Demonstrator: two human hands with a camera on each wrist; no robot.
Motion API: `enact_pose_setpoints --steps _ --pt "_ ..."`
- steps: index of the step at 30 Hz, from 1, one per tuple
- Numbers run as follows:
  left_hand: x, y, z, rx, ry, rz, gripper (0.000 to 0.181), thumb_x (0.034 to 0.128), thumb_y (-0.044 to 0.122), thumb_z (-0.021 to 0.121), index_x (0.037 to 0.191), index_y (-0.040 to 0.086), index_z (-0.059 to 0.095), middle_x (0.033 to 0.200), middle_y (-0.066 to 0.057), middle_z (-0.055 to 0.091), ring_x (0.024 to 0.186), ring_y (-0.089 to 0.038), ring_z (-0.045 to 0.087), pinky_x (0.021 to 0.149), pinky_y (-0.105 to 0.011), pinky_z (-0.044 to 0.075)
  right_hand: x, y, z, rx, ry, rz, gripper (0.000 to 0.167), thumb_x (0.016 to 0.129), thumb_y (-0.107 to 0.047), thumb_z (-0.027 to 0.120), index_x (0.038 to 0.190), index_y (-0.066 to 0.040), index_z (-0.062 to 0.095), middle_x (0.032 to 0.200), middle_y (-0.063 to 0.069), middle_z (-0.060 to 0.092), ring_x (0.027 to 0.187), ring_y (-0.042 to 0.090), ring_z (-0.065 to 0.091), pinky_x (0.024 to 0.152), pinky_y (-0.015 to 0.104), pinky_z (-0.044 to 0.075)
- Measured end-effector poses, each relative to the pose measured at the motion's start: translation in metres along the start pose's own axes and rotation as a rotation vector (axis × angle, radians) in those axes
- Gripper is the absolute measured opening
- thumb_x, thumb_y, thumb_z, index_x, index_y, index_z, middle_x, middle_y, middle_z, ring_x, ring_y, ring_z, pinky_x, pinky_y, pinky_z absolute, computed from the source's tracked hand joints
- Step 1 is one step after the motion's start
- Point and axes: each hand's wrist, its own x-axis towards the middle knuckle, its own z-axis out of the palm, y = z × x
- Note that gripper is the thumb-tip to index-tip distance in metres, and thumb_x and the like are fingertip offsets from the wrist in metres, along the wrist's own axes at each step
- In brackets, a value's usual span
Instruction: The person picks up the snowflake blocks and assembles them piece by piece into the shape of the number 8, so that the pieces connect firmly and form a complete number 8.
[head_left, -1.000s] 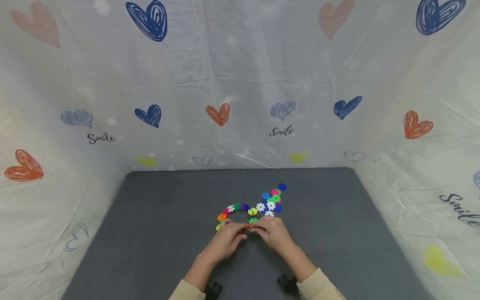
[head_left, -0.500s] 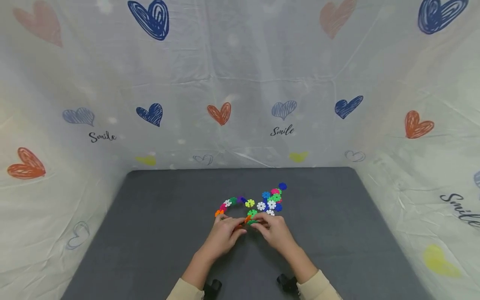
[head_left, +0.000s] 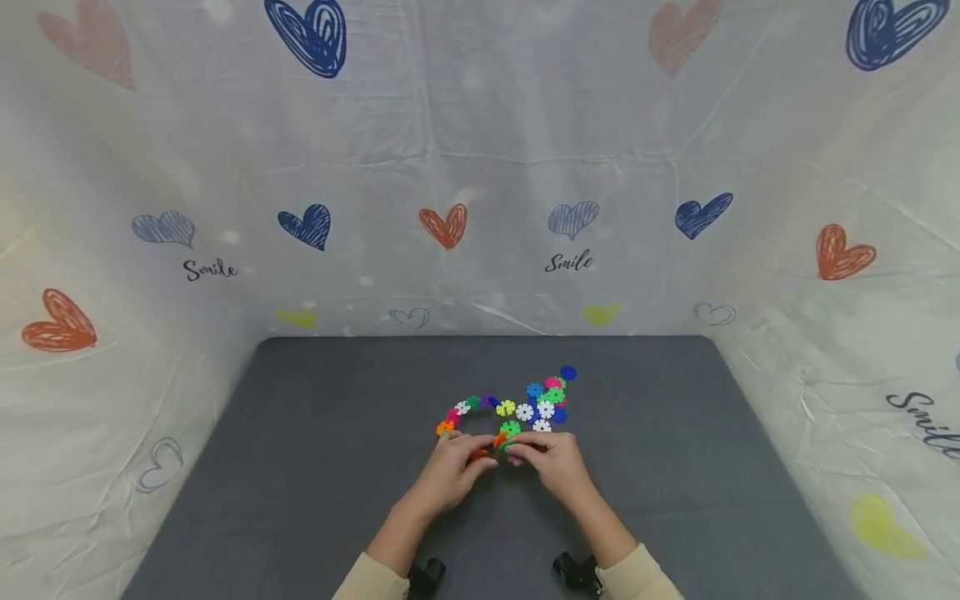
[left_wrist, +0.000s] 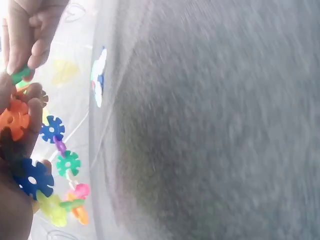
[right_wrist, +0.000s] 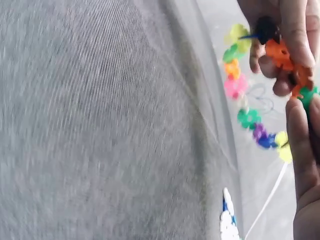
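A chain of flower-shaped interlocking discs curves in the head view from an orange disc (head_left: 446,427) at the left to a yellow disc (head_left: 506,407). My left hand (head_left: 450,471) grips the near part of this chain, its fingers around an orange disc (left_wrist: 14,120) and close to a blue disc (left_wrist: 34,179). Between thumb and fingers, my right hand (head_left: 553,467) pinches a green disc (right_wrist: 307,96) against the orange ones. Fingers partly cover the joint, so I cannot tell how far the slots are engaged. Another green disc (head_left: 510,428) stands just beyond the fingertips.
Right of the chain, a cluster of joined discs (head_left: 546,410) in white, blue, green and pink lies on the dark grey table (head_left: 337,417). A white cloth (head_left: 495,125) printed with hearts hangs behind and at both sides.
Compared with one second ago, the chain's yellow end sits farther from me and apart from the green disc. Both hands stay close together, with small finger shifts at the orange and green discs.
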Motion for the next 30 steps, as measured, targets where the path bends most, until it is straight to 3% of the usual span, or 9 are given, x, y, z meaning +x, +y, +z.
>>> enact_pose_setpoints --steps 4,8,14,21,24,27,30 --pt "0.0017 -0.0005 -0.0005 -0.032 0.013 0.024 0.036 0.0903 0.019 0.075 0.123 0.005 0.071 0.112 -0.006 0.076 0.089 -0.016 0.068 0.103 -0.05 0.04 -0.0004 -0.0031 0.0025 0.04 0.029 0.027 0.011 0.087 -0.004 0.077 0.096 0.0 0.079 0.083 0.015 0.077 0.07 0.028 0.075 0.07 0.041 0.061" --pt "0.0012 -0.0015 0.0009 0.023 0.022 0.065 0.036 0.0897 0.018 0.076 0.123 0.004 0.07 0.113 -0.006 0.076 0.091 -0.017 0.07 0.098 -0.048 0.04 -0.0009 -0.0041 0.0057 -0.006 0.036 0.003 0.01 0.086 -0.008 0.078 0.095 -0.002 0.08 0.08 0.011 0.077 0.067 0.019 0.074 0.066 0.032 0.061" --pt "-0.0012 -0.0024 0.0059 0.023 0.008 0.013 0.034 0.0929 0.019 0.073 0.123 0.005 0.07 0.113 -0.005 0.075 0.094 -0.016 0.071 0.097 -0.047 0.039 -0.0001 -0.0004 0.0067 -0.104 0.004 -0.069 0.013 0.088 -0.011 0.076 0.098 -0.003 0.08 0.079 0.007 0.077 0.066 0.009 0.072 0.063 0.026 0.059" --pt "0.0062 0.002 0.0025 -0.06 0.008 0.009 0.034 0.0947 0.018 0.071 0.125 0.003 0.069 0.118 -0.009 0.074 0.102 -0.019 0.071 0.102 -0.052 0.037 -0.0019 0.0035 0.0051 0.111 0.083 0.003 0.013 0.089 -0.007 0.075 0.098 0.001 0.078 0.079 0.016 0.076 0.066 0.018 0.073 0.068 0.03 0.061" --pt "0.007 0.0033 0.0007 -0.078 -0.011 0.002 0.034 0.095 0.019 0.07 0.125 0.004 0.07 0.119 -0.008 0.074 0.102 -0.019 0.071 0.101 -0.052 0.037 -0.0037 0.0033 0.0067 0.147 0.098 0.027 0.012 0.089 -0.001 0.074 0.099 0.005 0.077 0.08 0.021 0.075 0.066 0.021 0.073 0.068 0.03 0.061" --pt "0.005 0.0027 -0.0011 -0.075 -0.019 -0.016 0.034 0.0945 0.019 0.071 0.125 0.005 0.07 0.116 -0.007 0.075 0.096 -0.015 0.071 0.099 -0.049 0.037 -0.0039 0.0029 0.0075 0.084 0.066 0.008 0.013 0.09 0.001 0.072 0.101 0.006 0.076 0.081 0.023 0.074 0.064 0.024 0.072 0.066 0.03 0.06" --pt "0.002 0.0011 -0.0027 -0.047 -0.014 -0.024 0.034 0.0933 0.019 0.073 0.125 0.006 0.071 0.115 -0.005 0.075 0.095 -0.014 0.071 0.096 -0.046 0.037 -0.0048 0.0032 0.0057 -0.022 0.048 -0.095 0.012 0.09 -0.003 0.072 0.101 -0.001 0.077 0.081 0.016 0.074 0.064 0.022 0.069 0.063 0.029 0.059"
